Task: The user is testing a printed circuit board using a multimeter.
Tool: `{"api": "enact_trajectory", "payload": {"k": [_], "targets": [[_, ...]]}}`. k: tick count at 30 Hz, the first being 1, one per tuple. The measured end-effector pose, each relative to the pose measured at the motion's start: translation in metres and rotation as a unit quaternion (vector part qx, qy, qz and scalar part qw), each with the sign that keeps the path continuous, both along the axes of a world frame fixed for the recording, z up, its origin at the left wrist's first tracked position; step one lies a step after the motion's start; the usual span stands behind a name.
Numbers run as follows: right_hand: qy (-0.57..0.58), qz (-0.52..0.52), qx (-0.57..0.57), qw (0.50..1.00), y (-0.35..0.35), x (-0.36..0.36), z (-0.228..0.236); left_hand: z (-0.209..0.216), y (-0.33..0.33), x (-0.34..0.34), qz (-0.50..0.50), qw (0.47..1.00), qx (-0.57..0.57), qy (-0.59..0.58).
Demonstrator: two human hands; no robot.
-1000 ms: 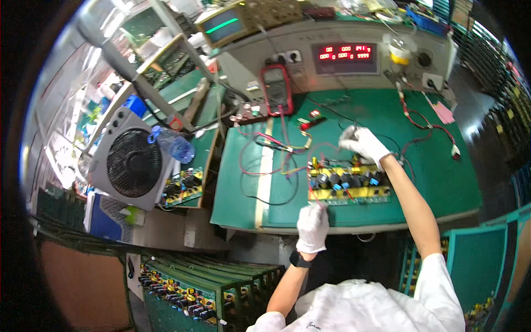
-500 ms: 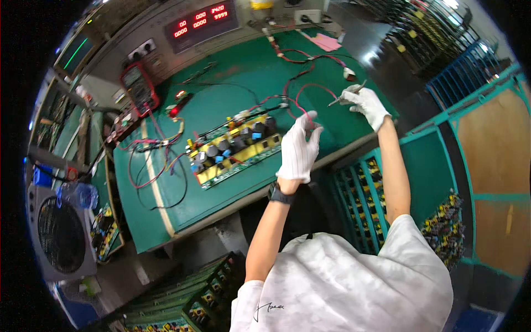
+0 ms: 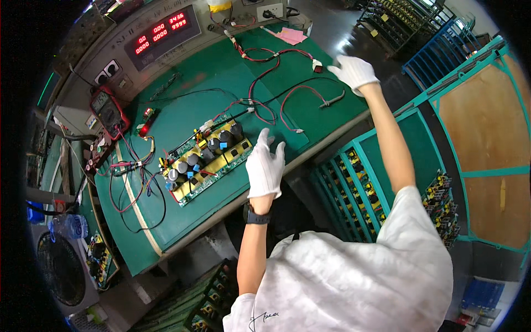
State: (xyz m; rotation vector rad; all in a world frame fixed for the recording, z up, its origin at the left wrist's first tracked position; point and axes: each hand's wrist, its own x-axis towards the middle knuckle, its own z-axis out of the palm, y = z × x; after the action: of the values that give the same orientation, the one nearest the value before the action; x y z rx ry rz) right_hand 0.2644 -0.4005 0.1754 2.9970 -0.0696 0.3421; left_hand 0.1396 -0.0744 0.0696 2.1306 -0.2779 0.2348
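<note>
Both my hands wear white gloves. My left hand is open, its fingers apart, just off the right end of a long circuit board with capacitors and yellow parts. Toward the far right edge of the bench, my right hand reaches out with its fingers stretched, holding nothing that I can see. Nearest to it are a white plug connector and a grey test probe, both lying on the green mat. A red lead curves across the mat between my hands.
A red multimeter leans at the back left, below a panel with a lit red display. Cables tangle left of the board. A pink paper lies at the back. Racks of boards stand right of the bench.
My right hand has let go of the grey probe, which now lies on the mat, and moved farther out. My left hand has released the red lead and come nearer the board. The view has shifted.
</note>
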Motion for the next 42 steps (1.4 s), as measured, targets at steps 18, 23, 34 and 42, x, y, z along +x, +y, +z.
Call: {"api": "enact_trajectory", "payload": {"k": [18,23,34,42], "targets": [[0.052,0.169,-0.158,0.971,0.054,0.082,-0.011,0.021,0.117,-0.077,-0.026,0.994,-0.093,-0.054],[-0.039,0.482,0.151,0.862,0.195,0.038,-0.011,0.055,0.154,-0.029,0.063,0.989,-0.122,-0.061],[-0.050,0.535,0.183,0.823,0.289,0.029,-0.024,0.060,0.196,0.091,-0.021,0.967,0.149,-0.204],[-0.222,0.561,0.054,0.795,0.315,0.010,-0.008,0.062,0.218,0.105,-0.112,0.993,-0.016,-0.044]]}}
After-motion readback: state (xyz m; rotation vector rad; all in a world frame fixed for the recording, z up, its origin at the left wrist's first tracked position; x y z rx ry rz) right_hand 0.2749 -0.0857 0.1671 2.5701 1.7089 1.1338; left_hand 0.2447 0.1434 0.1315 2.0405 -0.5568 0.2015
